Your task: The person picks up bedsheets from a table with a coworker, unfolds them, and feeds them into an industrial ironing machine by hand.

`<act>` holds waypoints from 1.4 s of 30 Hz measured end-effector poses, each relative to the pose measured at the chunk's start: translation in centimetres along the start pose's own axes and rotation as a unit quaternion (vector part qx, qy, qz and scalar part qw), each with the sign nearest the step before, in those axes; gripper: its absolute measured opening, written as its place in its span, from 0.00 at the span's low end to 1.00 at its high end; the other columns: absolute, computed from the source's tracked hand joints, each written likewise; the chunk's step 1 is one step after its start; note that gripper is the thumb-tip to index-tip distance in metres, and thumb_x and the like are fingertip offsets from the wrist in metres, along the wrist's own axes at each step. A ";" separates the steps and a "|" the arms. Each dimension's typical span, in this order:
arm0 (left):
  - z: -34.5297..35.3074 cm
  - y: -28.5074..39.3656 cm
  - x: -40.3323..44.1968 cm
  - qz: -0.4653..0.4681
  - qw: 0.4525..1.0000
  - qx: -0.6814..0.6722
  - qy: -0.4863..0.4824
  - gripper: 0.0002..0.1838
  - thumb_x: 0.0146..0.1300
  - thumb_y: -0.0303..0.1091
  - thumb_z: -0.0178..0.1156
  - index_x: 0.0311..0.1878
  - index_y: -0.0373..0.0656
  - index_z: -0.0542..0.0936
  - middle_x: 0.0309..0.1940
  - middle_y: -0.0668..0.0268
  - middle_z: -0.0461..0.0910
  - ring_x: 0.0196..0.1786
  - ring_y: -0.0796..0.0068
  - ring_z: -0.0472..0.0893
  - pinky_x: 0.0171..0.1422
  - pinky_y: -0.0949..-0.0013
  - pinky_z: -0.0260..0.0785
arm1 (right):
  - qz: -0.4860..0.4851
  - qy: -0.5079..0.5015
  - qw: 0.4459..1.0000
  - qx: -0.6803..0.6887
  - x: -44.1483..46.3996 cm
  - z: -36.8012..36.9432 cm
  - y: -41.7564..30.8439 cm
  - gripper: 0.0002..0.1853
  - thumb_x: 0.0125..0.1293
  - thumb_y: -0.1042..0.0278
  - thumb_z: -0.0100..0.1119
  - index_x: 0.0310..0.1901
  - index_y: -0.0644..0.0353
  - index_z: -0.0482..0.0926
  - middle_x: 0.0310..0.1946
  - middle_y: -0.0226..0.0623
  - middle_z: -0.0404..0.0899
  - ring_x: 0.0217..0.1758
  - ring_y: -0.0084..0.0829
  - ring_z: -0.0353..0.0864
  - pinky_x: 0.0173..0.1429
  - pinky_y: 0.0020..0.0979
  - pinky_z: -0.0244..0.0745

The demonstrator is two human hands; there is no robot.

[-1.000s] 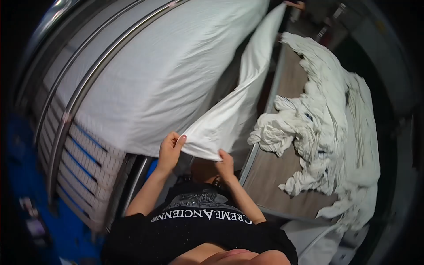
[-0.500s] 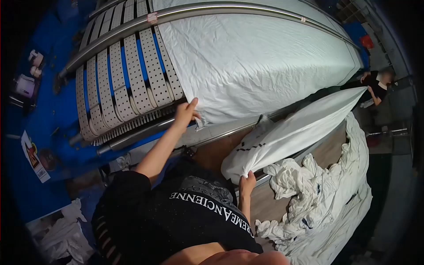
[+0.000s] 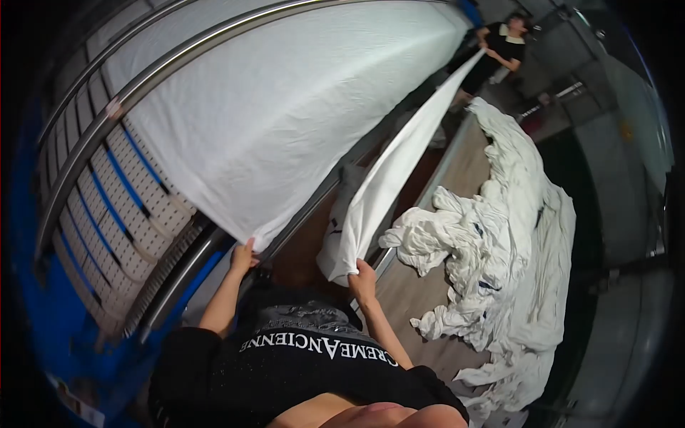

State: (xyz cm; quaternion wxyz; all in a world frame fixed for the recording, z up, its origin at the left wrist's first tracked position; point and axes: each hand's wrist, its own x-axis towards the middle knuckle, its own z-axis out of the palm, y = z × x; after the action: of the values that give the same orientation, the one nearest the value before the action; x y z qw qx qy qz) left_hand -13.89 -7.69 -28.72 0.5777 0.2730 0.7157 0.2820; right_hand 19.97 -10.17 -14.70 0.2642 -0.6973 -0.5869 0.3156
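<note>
My left hand (image 3: 243, 258) is closed on the near corner of a white sheet (image 3: 242, 128) that lies spread over the slatted feed belts of a large machine. My right hand (image 3: 362, 282) pinches the end of a second white sheet (image 3: 396, 167). This sheet stretches away from me in a long, narrow fold, hanging between the machine and a wooden table. At its far end a co-worker (image 3: 505, 46) in a dark top holds it with their hands.
Perforated belts (image 3: 118, 207) show at the machine's left, below curved metal rails (image 3: 143, 89). To my right, a heap of crumpled white linen (image 3: 499, 250) covers much of the wooden table (image 3: 407, 292). A metal bar (image 3: 178, 278) runs along the machine's front edge.
My view has turned toward the co-worker. The held sheet has gone from billowing to a narrower, tauter strip. My left hand still grips the corner of the sheet on the machine.
</note>
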 end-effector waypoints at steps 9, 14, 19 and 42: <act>8.3 14.7 -12.7 -0.072 0.907 -0.066 -0.410 0.25 0.65 0.55 0.46 0.37 0.40 0.77 0.30 0.60 0.79 0.29 0.73 0.77 0.33 0.76 0.69 | -0.042 -0.013 0.958 0.284 -0.2 -1.6 -7.1 0.09 0.62 0.70 0.49 0.35 0.67 0.76 0.25 0.29 0.78 0.31 0.19 0.72 0.36 0.23 0.68; 9.8 22.2 -12.6 0.168 0.892 -0.080 -0.411 0.16 0.66 0.44 0.49 0.30 0.41 0.74 0.22 0.65 0.76 0.25 0.83 0.72 0.25 0.80 0.60 | -0.094 0.069 0.941 0.318 -0.6 -2.5 -7.5 0.17 0.63 0.73 0.41 0.52 0.66 0.69 0.42 0.34 0.76 0.42 0.25 0.72 0.47 0.26 0.68; 14.9 21.6 -11.0 0.174 0.932 0.133 -0.290 0.22 0.64 0.55 0.50 0.34 0.42 0.76 0.24 0.70 0.76 0.26 0.84 0.72 0.26 0.78 0.60 | -0.141 0.036 0.942 0.302 -1.2 -3.0 -7.3 0.23 0.64 0.74 0.37 0.62 0.66 0.58 0.53 0.38 0.68 0.54 0.29 0.67 0.58 0.26 0.61; 10.3 21.2 -17.1 0.311 0.900 0.049 -0.301 0.16 0.63 0.39 0.55 0.20 0.44 0.70 0.09 0.71 0.63 0.15 0.78 0.68 0.19 0.74 0.61 | 0.089 0.289 0.779 0.549 0.8 0.2 0.0 0.07 0.62 0.73 0.43 0.38 0.62 0.71 0.36 0.33 0.74 0.38 0.27 0.73 0.46 0.29 0.68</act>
State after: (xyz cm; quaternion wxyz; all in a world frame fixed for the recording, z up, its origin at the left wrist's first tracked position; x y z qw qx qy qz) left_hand 0.72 -4.39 -3.74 0.6339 0.5818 0.3995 0.3164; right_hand 19.93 -9.41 -14.90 0.7306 -0.5414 -0.1454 0.3898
